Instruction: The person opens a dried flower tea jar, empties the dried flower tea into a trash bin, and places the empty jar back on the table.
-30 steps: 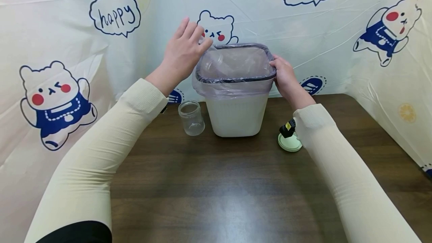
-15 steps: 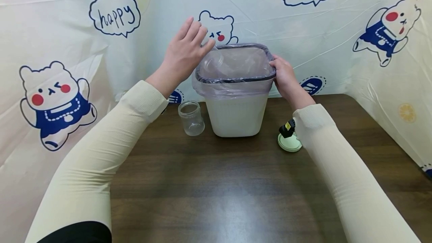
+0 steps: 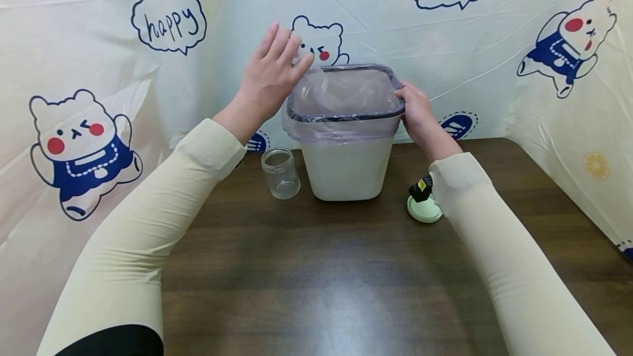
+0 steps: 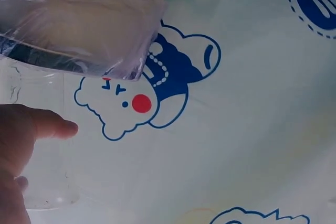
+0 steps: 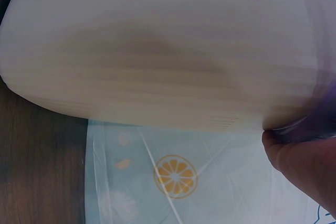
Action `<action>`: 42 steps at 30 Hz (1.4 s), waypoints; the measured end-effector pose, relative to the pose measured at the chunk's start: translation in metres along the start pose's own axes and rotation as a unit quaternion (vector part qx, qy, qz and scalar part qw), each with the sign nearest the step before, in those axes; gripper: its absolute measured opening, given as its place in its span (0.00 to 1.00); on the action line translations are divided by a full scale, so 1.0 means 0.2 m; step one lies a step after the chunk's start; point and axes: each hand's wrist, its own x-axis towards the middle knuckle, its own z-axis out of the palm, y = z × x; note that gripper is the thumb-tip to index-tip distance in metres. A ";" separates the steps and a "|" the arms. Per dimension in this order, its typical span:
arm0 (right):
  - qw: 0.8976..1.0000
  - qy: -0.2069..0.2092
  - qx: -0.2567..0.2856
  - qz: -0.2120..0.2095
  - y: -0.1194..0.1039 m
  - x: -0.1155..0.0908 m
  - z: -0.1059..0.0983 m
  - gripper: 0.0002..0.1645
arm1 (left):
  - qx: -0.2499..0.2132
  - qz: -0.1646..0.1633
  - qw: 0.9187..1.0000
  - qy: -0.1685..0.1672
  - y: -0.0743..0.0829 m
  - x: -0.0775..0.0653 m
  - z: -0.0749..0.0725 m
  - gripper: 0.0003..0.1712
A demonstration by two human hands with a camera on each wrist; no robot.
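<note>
A whitish bin (image 3: 346,172) stands upright on the table, its rim covered by a translucent purple bin liner (image 3: 341,133). My left hand (image 3: 272,73) is raised at the bin's upper left and holds a clear, see-through container (image 4: 52,184). That container tips toward the bin's mouth, its round rim overlapping the liner in the head view; it looks like a jar or cup, and I cannot tell which. On the other side, my right hand (image 3: 417,111) grips the rim and liner. The right wrist view shows its fingers (image 5: 302,163) at the liner's edge.
An open clear jar (image 3: 281,174) stands left of the bin. To the right lies a pale green lid (image 3: 424,212), partly covered by the black wrist camera (image 3: 421,188). A printed cloth (image 3: 366,32) hangs behind the brown table (image 3: 316,268).
My left hand shifts slightly right, then slightly back and up, still tipping the clear container over the bin. The right hand and the bin stay in place.
</note>
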 end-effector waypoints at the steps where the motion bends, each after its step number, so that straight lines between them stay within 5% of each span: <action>1: 1.000 0.001 0.000 0.000 0.00 0.00 0.00 0.31 | -0.021 -0.013 1.000 -0.004 0.00 0.00 0.00 0.25; 8: 1.000 0.002 -0.002 0.002 0.00 0.00 0.00 0.31 | -0.152 -0.107 0.982 -0.013 0.00 -0.02 0.00 0.24; 22: 1.000 -0.002 0.001 -0.005 0.00 0.01 0.00 0.31 | -0.210 -0.230 0.946 -0.094 -0.03 -0.07 -0.03 0.37; 27: 1.000 -0.005 -0.005 -0.007 0.00 0.00 0.00 0.31 | -0.238 -0.266 0.927 -0.119 -0.04 -0.09 -0.04 0.42; 33: 1.000 -0.005 -0.014 -0.008 0.01 0.00 0.00 0.31 | -0.288 -0.312 0.895 -0.138 -0.05 -0.13 -0.05 0.46; 42: 1.000 -0.005 -0.007 -0.010 0.01 0.00 0.00 0.31 | -0.396 -0.380 0.821 -0.156 -0.05 -0.19 -0.06 0.49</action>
